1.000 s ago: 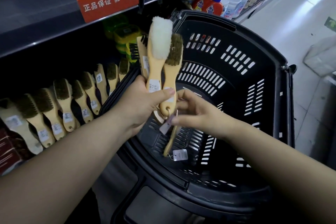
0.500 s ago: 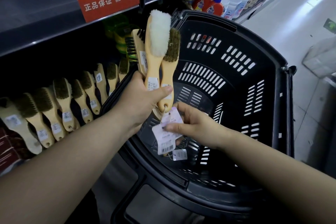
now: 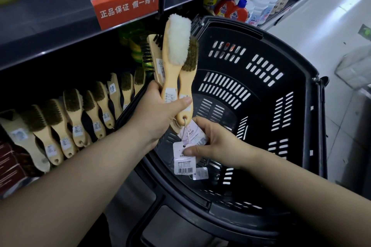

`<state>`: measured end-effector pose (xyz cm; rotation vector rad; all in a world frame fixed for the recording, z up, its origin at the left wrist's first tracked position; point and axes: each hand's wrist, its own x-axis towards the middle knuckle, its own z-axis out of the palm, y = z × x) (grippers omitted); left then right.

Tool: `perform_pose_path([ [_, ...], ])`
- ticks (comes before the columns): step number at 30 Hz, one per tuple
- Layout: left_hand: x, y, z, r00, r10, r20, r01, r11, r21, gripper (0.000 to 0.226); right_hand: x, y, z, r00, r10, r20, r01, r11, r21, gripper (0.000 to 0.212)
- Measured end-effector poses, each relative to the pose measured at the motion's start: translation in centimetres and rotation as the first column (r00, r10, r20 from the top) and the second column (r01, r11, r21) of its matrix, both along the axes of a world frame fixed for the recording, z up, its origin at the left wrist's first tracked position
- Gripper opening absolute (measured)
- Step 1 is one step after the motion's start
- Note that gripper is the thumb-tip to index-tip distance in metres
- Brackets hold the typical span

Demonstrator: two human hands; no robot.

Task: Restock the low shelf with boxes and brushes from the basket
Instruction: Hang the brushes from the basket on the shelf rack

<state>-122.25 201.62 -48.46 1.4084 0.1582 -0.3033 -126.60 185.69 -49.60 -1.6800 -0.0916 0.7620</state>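
A person's left hand (image 3: 158,110) is clenched around the handles of three pale wooden brushes at the centre of the frame: a white fleece-padded brush (image 3: 176,46), a brown-bristled brush (image 3: 189,62) and a black-bristled brush (image 3: 153,52), all held upright above the rim of a black slotted plastic shopping basket (image 3: 261,90) that fills the right half of the view. Just below, the right hand (image 3: 216,146) pinches white paper barcode tags (image 3: 183,158) hanging on string from the brush handles. At lower left, the dark low shelf (image 3: 24,90) holds a slanting row of wooden-handled brown-bristled brushes (image 3: 76,118), overlapping one another. Above them runs a grey metal shelf edge (image 3: 60,38) carrying an orange sign with white Chinese characters (image 3: 126,7). Orange bottles with blue caps (image 3: 230,9) stand at upper centre, and a pale tiled aisle floor (image 3: 331,16) stretches along the right edge
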Motion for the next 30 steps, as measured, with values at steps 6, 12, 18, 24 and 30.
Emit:
perform_pose_path([
  [6,0.0,0.1,0.1,1.0,-0.004,0.008,0.004,1.0,-0.009,0.037,1.1,-0.2,-1.1,1.0,-0.015,-0.01,0.016,0.999,0.036,0.036],
  [12,0.2,0.6,0.4,0.997,-0.026,0.075,0.023,0.999,0.041,0.047,5.4,-2.2,-6.6,0.941,0.167,-0.293,-0.219,0.963,-0.155,0.038],
  [18,0.1,1.1,0.2,0.994,-0.075,0.075,0.072,0.996,0.045,0.044,6.6,-3.4,-17.3,0.975,-0.051,-0.218,-0.151,0.567,-0.809,0.033],
  [24,0.0,1.6,-0.3,0.993,-0.108,0.049,0.105,0.992,0.069,0.039,3.7,-0.6,-24.4,0.791,-0.485,-0.373,0.082,0.687,-0.722,0.05],
  [30,0.2,1.3,-0.6,0.992,-0.107,0.068,0.1,0.991,0.091,0.035,4.4,-1.2,-19.6,0.792,-0.499,-0.352,0.214,0.767,-0.606,0.026],
])
